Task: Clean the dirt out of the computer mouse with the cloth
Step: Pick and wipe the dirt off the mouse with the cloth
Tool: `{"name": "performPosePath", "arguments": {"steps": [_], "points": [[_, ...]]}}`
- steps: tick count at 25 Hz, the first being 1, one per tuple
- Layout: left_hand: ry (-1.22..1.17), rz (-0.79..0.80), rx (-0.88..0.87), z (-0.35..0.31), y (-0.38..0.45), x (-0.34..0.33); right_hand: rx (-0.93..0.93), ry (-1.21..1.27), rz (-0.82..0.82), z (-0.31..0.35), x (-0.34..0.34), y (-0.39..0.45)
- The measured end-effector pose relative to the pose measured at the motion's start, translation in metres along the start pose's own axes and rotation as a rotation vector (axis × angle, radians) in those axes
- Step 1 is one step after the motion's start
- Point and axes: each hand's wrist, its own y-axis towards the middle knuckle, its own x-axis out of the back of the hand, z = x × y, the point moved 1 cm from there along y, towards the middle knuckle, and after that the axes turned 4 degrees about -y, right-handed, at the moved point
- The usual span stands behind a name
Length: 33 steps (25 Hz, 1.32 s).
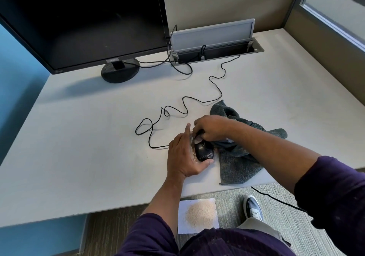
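A black wired computer mouse (204,151) lies on the white desk (88,137), speckled with pale sandy dirt along its left side. My left hand (183,157) cups the mouse from the left, thumb under its near end, index finger pointing away. My right hand (212,127) pinches a fold of the grey cloth (237,163) and presses it on the front of the mouse. The remainder of the cloth trails to the right under my forearm.
The mouse cable (177,109) loops across the desk to an open cable hatch (215,52) at the back. A dark monitor (83,23) stands at the back left. On the floor lies a paper with a pile of sand (199,214), beside my shoe (252,208).
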Motion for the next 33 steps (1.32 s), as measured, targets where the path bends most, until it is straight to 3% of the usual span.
{"name": "performPosePath", "arguments": {"steps": [5,9,12,16,19,23,29,33], "points": [[0.001,-0.013,-0.011,0.001,0.000,-0.001,-0.176,0.047,-0.243,-0.002,-0.001,0.005],[0.006,0.007,-0.006,0.002,0.001,-0.003,-0.092,-0.069,-0.182,0.004,-0.018,0.005],[-0.002,0.013,0.005,0.003,0.000,-0.004,0.039,-0.018,-0.091,-0.001,-0.006,-0.002],[-0.004,0.005,-0.007,0.003,0.000,-0.004,0.056,-0.020,-0.118,0.004,-0.007,-0.007],[0.021,0.013,-0.011,0.004,0.001,-0.005,0.130,0.125,-0.072,0.000,-0.007,-0.014],[0.015,-0.007,-0.018,0.003,0.001,-0.004,-0.153,0.279,-0.380,-0.026,0.001,-0.014],[0.025,-0.001,-0.042,0.000,0.000,-0.001,-0.108,0.098,-0.203,-0.005,-0.016,-0.012],[0.030,-0.005,-0.032,-0.003,-0.002,0.001,0.074,-0.041,-0.186,0.007,-0.014,-0.019]]}}
